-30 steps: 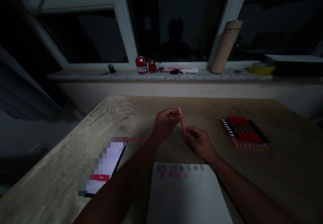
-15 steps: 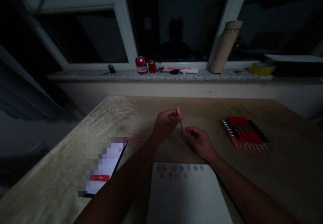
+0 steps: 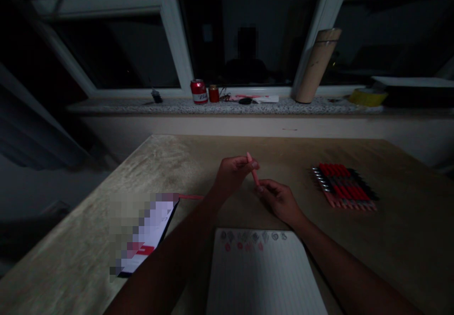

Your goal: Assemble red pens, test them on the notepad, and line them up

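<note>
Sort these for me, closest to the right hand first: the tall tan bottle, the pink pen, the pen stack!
1. Pink pen: touching the right hand.
2. Pen stack: on the table, to that hand's right.
3. Tall tan bottle: up on the windowsill.

The pen (image 3: pixel 252 172) looks like smooth plastic with a soft sheen. The pens (image 3: pixel 349 188) mix glossy plastic with bright, metal-like parts. The pad (image 3: pixel 264 279) is matt lined paper; the screen (image 3: pixel 156 225) is smooth and glassy. The table (image 3: pixel 173 163) looks mottled, dull in places and faintly shiny at left. The sill (image 3: pixel 124 106) is speckled like granite. The can (image 3: pixel 199 92) is shiny metal, the flask (image 3: pixel 317 66) smooth, the tape (image 3: pixel 368 98) glossy plastic, the curtain (image 3: pixel 39 128) matt folded cloth.
</note>
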Demonstrator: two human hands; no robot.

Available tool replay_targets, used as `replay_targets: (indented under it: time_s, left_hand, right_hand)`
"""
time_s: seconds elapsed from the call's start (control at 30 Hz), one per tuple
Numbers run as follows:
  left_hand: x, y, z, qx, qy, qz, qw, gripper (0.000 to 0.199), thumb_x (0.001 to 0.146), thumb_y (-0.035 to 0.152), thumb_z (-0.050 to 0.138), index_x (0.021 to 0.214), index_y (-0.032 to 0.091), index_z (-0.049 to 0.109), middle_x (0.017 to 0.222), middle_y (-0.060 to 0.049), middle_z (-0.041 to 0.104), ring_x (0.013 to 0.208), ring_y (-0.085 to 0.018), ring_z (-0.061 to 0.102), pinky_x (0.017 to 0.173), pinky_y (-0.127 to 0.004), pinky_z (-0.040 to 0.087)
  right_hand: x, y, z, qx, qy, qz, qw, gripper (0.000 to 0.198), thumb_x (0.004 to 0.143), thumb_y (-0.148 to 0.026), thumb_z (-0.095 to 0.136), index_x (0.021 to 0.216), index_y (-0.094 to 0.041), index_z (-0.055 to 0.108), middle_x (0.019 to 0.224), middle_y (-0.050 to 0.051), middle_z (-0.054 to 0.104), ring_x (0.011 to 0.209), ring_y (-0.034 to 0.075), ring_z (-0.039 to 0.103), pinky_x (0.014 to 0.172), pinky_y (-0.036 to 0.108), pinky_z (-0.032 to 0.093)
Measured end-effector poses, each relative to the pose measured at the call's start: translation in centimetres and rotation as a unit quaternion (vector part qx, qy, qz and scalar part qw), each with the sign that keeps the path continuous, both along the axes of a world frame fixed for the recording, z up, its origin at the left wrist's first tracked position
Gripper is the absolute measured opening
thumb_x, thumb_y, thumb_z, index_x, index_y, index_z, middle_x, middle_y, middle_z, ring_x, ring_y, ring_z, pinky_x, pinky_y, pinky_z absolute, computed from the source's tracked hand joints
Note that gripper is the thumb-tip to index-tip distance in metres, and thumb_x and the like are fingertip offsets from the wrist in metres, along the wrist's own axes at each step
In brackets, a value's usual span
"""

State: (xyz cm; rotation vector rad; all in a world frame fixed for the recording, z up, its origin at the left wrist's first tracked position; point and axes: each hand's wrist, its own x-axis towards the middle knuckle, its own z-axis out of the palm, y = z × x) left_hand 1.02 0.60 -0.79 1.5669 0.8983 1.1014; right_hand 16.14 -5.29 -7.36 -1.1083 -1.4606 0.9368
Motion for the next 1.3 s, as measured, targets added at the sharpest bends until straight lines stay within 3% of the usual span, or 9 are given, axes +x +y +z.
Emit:
replay_targets:
  time_s: [0.1, 0.33, 0.6, 0.83, 1.1, 1.3]
  left_hand:
    - [0.1, 0.2, -0.4, -0.009, -0.025, 0.001, 1.0, 0.028, 0.07, 0.038, 0.066, 0.08, 0.012, 0.067, 0.079, -0.005, 0.069, 0.071, -0.013, 0.061, 0.068, -0.023, 0.046]
    - [0.1, -0.1, -0.1, -0.015, -0.002, 0.088, 0.996, 0.027, 0.063, 0.038, 0.072, 0.063, 0.012, 0.064, 0.06, 0.0, 0.062, 0.054, -0.009, 0.054, 0.053, -0.02, 0.04]
    - [-0.2, 0.0, -0.1, -0.002, -0.023, 0.04, 0.999, 0.024, 0.067, 0.035, 0.069, 0.064, 0.012, 0.066, 0.061, 0.0, 0.061, 0.056, -0.008, 0.051, 0.054, -0.019, 0.038]
    - [-0.2, -0.1, -0.1, -0.001, -0.029, 0.026, 0.999, 0.024, 0.067, 0.035, 0.069, 0.068, 0.012, 0.067, 0.064, -0.001, 0.063, 0.059, -0.009, 0.053, 0.058, -0.021, 0.04]
    - [-0.4, 0.4, -0.1, -0.062, -0.064, 0.001, 0.996, 0.025, 0.067, 0.037, 0.069, 0.07, 0.012, 0.067, 0.069, -0.003, 0.066, 0.064, -0.01, 0.058, 0.065, -0.022, 0.044]
    - [-0.5, 1.2, -2.6, -0.151, -0.11, -0.026, 0.982, 0.032, 0.06, 0.035, 0.076, 0.075, 0.009, 0.065, 0.063, -0.002, 0.062, 0.056, -0.009, 0.057, 0.061, -0.024, 0.048]
  right_hand:
    - [0.1, 0.1, 0.0, 0.005, -0.005, -0.014, 1.0, 0.021, 0.079, -0.035, 0.06, 0.089, -0.019, 0.067, 0.081, 0.004, 0.07, 0.073, 0.017, 0.062, 0.068, 0.028, 0.046]
    - [0.1, 0.2, -0.2, 0.015, -0.016, -0.052, 0.998, 0.021, 0.076, -0.036, 0.064, 0.086, -0.018, 0.067, 0.081, 0.005, 0.069, 0.073, 0.017, 0.061, 0.068, 0.028, 0.046]
    - [0.1, 0.1, -0.1, -0.005, -0.007, -0.013, 1.0, 0.023, 0.079, -0.038, 0.059, 0.089, -0.019, 0.066, 0.082, 0.004, 0.069, 0.075, 0.016, 0.061, 0.069, 0.028, 0.045]
    - [0.1, 0.0, 0.1, 0.004, -0.008, -0.022, 1.0, 0.022, 0.08, -0.038, 0.059, 0.089, -0.019, 0.066, 0.081, 0.004, 0.068, 0.074, 0.016, 0.06, 0.07, 0.028, 0.045]
    - [0.8, 0.4, -0.2, -0.017, 0.096, -0.092, 0.991, 0.022, 0.07, -0.038, 0.071, 0.08, -0.018, 0.068, 0.069, 0.001, 0.065, 0.06, 0.013, 0.054, 0.058, 0.025, 0.042]
    - [1.4, 1.1, -0.2, -0.03, 0.282, -0.112, 0.952, 0.017, 0.069, -0.031, 0.073, 0.078, -0.018, 0.067, 0.06, -0.002, 0.059, 0.056, 0.01, 0.051, 0.055, 0.023, 0.041]
